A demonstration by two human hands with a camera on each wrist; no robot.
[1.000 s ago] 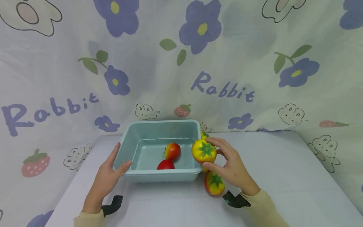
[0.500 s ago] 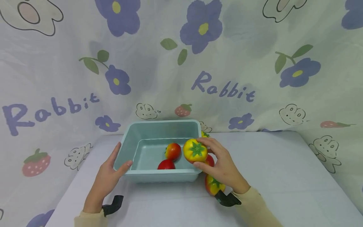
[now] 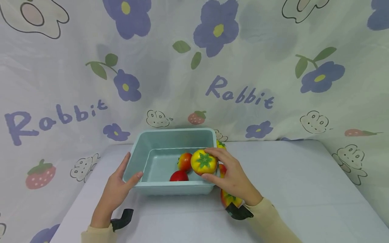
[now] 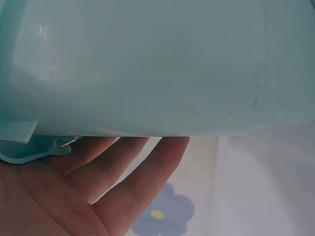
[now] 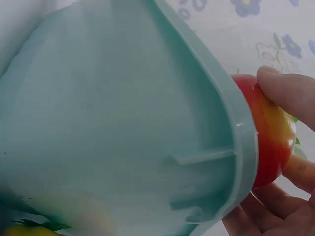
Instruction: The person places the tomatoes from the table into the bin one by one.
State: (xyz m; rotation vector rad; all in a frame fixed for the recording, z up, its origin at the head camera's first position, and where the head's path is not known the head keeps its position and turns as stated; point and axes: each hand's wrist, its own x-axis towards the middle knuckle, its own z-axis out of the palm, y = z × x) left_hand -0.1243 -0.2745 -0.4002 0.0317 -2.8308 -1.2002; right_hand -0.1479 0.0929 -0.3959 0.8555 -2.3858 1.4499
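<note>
A light teal plastic bin [image 3: 170,189] stands on the white cloth. My left hand [image 3: 113,189] holds its left front corner, thumb over the rim; the left wrist view shows the fingers [image 4: 142,182] against the bin's outside. My right hand [image 3: 234,175] grips a yellow-and-red tomato [image 3: 204,162] with a green star-shaped top. This tomato is over the right side of the bin, inside its rim, as seen from the head. In the right wrist view the bin's wall partly hides the tomato [image 5: 270,132]. A red-orange tomato [image 3: 184,162] and a red one [image 3: 178,176] lie inside the bin.
Beside the bin's right wall sit more tomatoes: one in front [image 3: 229,198] partly behind the right wrist strap, one mostly hidden [image 3: 222,169] behind the hand, and one at the back [image 3: 221,144]. A printed curtain [image 3: 243,67] hangs behind the table.
My right hand has carried the tomato leftward from the bin's right rim to over its inside. My left hand has kept its hold on the bin, which has stayed in place.
</note>
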